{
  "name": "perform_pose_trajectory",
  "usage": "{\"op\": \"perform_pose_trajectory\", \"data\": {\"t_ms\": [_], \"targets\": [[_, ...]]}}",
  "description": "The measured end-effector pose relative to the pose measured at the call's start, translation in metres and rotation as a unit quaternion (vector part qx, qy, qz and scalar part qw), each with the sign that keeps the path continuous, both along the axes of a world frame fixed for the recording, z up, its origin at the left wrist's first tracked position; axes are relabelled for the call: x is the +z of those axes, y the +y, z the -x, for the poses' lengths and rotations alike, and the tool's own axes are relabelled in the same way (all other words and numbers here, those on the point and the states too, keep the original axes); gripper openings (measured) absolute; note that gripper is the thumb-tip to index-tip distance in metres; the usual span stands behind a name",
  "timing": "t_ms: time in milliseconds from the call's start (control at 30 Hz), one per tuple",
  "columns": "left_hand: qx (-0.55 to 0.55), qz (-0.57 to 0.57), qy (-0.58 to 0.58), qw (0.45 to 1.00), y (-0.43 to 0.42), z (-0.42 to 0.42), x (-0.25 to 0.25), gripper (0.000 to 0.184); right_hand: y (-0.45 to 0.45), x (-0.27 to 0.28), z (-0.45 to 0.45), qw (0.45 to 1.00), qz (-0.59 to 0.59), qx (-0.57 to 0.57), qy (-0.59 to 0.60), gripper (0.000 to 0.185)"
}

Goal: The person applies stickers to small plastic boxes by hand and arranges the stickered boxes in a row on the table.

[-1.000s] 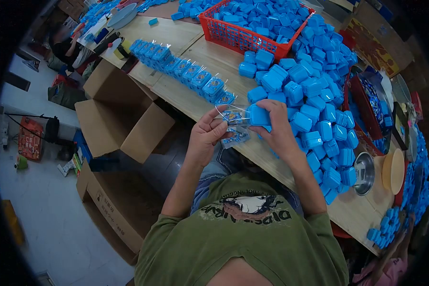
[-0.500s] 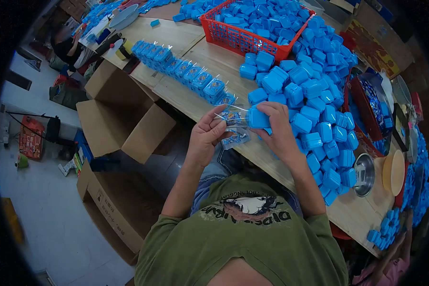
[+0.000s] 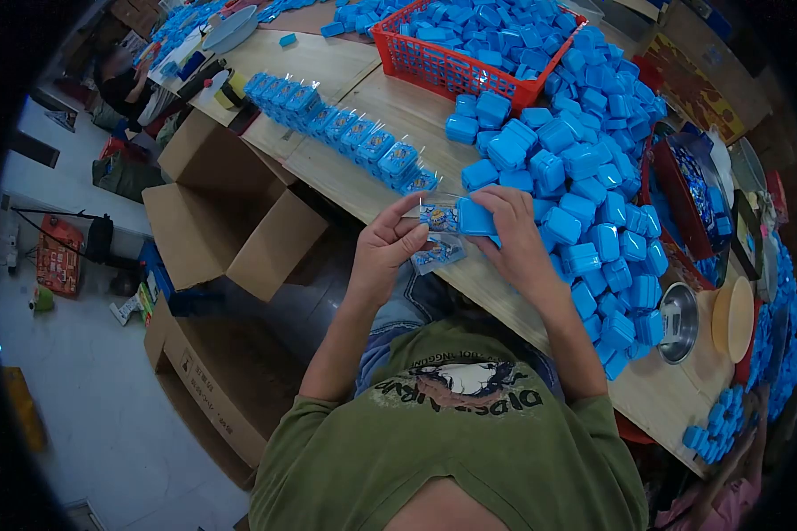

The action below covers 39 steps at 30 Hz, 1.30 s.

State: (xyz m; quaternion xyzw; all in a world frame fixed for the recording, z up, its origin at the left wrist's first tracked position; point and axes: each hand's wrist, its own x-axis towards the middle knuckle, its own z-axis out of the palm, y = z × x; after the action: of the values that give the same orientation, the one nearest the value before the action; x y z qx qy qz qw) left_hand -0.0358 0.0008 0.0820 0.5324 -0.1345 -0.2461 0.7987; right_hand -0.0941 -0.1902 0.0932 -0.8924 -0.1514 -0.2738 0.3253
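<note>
My left hand point(image 3: 388, 248) pinches a clear printed plastic bag point(image 3: 438, 215) by its left side. A blue box point(image 3: 476, 218) is in my right hand point(image 3: 515, 232), with its left end against the bag; whether it is inside the bag's mouth I cannot tell. Another clear printed bag point(image 3: 437, 254) hangs just below, by my left fingers. Beyond my hands, a row of bagged blue boxes point(image 3: 357, 137) runs along the table point(image 3: 336, 186). Loose blue boxes point(image 3: 580, 210) are heaped to the right of my right hand.
A red basket point(image 3: 460, 73) of blue boxes stands at the back. Open cardboard cartons point(image 3: 277, 239) are at the left below the table edge. A metal bowl point(image 3: 677, 323) and a yellow basin point(image 3: 731, 319) sit at the right. A person point(image 3: 124, 88) is at the far left.
The bag and the blue box have come closer together between my hands. The white strings that stretched from the bag earlier no longer show there.
</note>
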Motion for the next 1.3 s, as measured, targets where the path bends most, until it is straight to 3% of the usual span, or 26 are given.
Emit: {"op": "perform_pose_trajectory", "data": {"t_ms": [167,233,333,433,533,600,633,700,733,767,800,900,967,1033,1067,1133,1167,1233,1300], "targets": [[0.002,-0.031,-0.025,0.999,-0.003,-0.001,0.005,0.045,0.004,0.002,0.001,1.0,-0.005,-0.008,0.002,0.06],[0.001,-0.038,-0.034,0.999,-0.005,-0.001,0.006,0.044,0.003,0.001,-0.001,0.998,0.069,-0.011,-0.005,0.06],[-0.005,-0.051,-0.049,0.998,-0.008,-0.002,0.007,0.042,0.004,-0.004,-0.003,0.997,0.079,-0.018,-0.01,0.06],[0.006,-0.026,-0.037,0.999,-0.013,-0.004,0.005,0.04,0.009,0.0,-0.002,0.999,0.03,-0.03,-0.003,0.059],[0.029,-0.081,-0.089,0.992,-0.016,-0.005,0.0,0.04,0.01,0.002,-0.002,0.999,0.035,-0.017,0.005,0.059],[0.095,-0.197,-0.257,0.941,-0.017,-0.002,0.002,0.049,0.012,0.002,-0.001,0.999,0.015,-0.029,0.006,0.06],[0.095,-0.196,-0.26,0.941,-0.018,0.001,0.0,0.049,0.013,0.001,-0.001,0.999,-0.007,-0.038,0.012,0.06],[0.241,-0.146,-0.236,0.93,-0.022,0.005,-0.005,0.058,0.014,-0.001,-0.001,0.999,-0.004,-0.052,0.008,0.061],[0.242,-0.146,-0.238,0.929,-0.026,0.006,-0.006,0.058,0.014,-0.003,-0.001,0.998,-0.002,-0.065,0.009,0.062],[0.206,-0.033,-0.06,0.976,-0.031,0.009,-0.007,0.056,0.016,-0.005,-0.002,0.998,-0.004,-0.064,0.008,0.062],[0.162,0.082,0.12,0.976,-0.035,0.011,-0.008,0.054,0.018,-0.008,-0.004,0.998,0.003,-0.065,0.005,0.063],[0.085,0.14,0.172,0.971,-0.039,0.008,-0.015,0.04,0.029,-0.009,-0.005,0.998,-0.001,-0.064,0.003,0.067],[0.092,0.167,0.177,0.966,-0.04,0.003,-0.013,0.036,0.033,-0.009,-0.004,0.998,-0.008,-0.066,0.001,0.07],[0.098,0.196,0.179,0.959,-0.037,-0.002,-0.01,0.032,0.034,-0.012,-0.001,0.99,-0.12,-0.078,-0.009,0.059],[0.104,0.196,0.181,0.958,-0.034,-0.004,-0.008,0.031,0.033,-0.015,0.002,0.99,-0.121,-0.075,-0.011,0.059],[0.112,0.195,0.182,0.957,-0.033,-0.007,-0.007,0.03,0.03,-0.023,0.006,0.924,-0.36,-0.065,0.112,0.035],[0.116,0.191,0.169,0.96,-0.034,-0.006,-0.01,0.03,0.031,-0.025,0.005,0.924,-0.361,-0.065,0.112,0.035],[0.116,0.186,0.159,0.963,-0.036,-0.005,-0.015,0.029,0.031,-0.028,0.004,0.798,-0.561,0.052,0.214,0.017],[0.092,0.157,0.174,0.968,-0.038,-0.003,-0.018,0.028,0.035,-0.025,0.003,0.786,-0.579,0.044,0.212,0.015]]}}
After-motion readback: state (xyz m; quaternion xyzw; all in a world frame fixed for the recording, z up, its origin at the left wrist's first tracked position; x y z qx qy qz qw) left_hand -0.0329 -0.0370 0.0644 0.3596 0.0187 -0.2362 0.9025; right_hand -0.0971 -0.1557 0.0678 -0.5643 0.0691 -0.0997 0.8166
